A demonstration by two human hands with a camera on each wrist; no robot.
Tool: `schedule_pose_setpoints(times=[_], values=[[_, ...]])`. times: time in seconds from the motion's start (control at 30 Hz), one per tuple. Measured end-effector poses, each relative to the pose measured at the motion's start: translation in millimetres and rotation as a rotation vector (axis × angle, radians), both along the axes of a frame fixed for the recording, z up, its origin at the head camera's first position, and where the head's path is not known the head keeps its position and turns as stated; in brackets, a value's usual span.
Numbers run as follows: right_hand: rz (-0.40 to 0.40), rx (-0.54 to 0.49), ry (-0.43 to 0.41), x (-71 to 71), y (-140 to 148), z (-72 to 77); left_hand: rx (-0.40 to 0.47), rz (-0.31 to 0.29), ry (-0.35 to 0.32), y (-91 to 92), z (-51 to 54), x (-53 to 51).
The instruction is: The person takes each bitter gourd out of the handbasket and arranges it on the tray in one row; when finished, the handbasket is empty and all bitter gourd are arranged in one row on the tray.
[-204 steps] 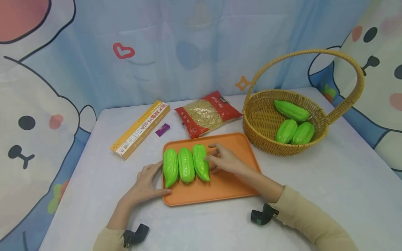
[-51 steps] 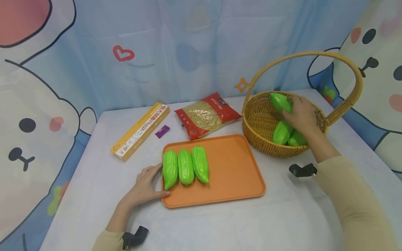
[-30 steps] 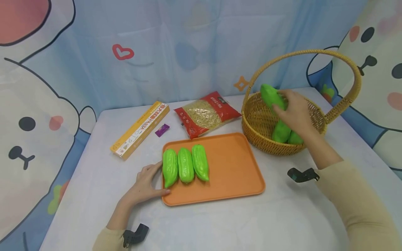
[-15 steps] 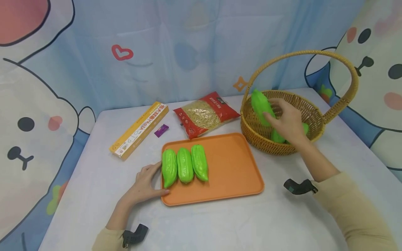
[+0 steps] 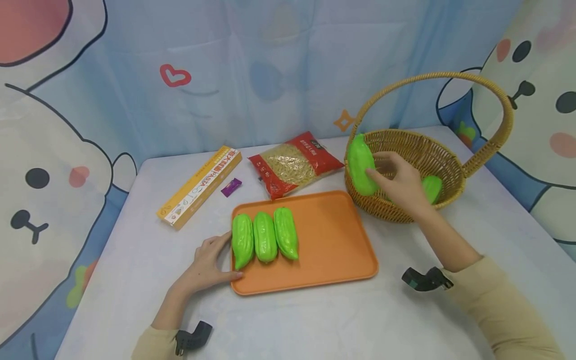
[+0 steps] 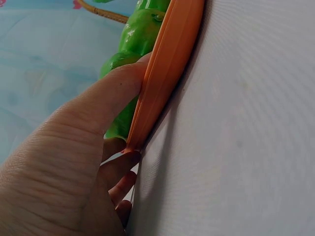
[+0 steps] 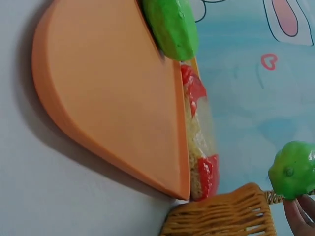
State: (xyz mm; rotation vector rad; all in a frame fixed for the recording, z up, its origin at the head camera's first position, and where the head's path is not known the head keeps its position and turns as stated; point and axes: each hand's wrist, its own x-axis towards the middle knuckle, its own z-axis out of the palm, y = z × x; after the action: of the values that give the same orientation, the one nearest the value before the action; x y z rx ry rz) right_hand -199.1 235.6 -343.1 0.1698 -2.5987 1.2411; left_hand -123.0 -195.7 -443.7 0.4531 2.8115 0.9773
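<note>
My right hand [image 5: 400, 180] pinches a bright green ridged bitter melon [image 5: 361, 165] between thumb and fingers, holding it upright over the left rim of the wicker basket [image 5: 405, 217]. In the right wrist view, the blunt end of this bitter melon [image 7: 293, 169] shows above the fingertips. Inside the basket another bitter melon [image 5: 432, 189] lies partly behind my hand. On the orange tray [image 5: 333, 240], three bitter melons [image 5: 265, 237] lie side by side at the left end. My left hand [image 5: 204, 267] holds the tray's left edge, its thumb [image 6: 115, 91] over the rim.
Behind the tray lie a red bag of pasta [image 5: 294, 165], a small purple packet [image 5: 231, 187] and a long yellow pasta box [image 5: 199, 187]. The basket's tall handle [image 5: 499, 95] arches above it at the right. A printed curtain hangs behind the table.
My right hand has gone from the third bitter melon on the tray to the basket, lifted a bitter melon there and carried it left to the rim. The left hand has stayed put.
</note>
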Motion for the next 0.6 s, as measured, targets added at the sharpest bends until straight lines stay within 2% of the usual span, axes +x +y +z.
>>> schedule_pose_setpoints(times=[0.33, 0.6], values=[[0.094, -0.033, -0.039, 8.6, -23, -14.4, -0.002, -0.008, 0.003, 0.4, -0.1, 0.7], [0.200, -0.075, -0.137, 15.1, -42, -32.8, -0.010, -0.006, 0.002, 0.1, 0.3, 0.3]])
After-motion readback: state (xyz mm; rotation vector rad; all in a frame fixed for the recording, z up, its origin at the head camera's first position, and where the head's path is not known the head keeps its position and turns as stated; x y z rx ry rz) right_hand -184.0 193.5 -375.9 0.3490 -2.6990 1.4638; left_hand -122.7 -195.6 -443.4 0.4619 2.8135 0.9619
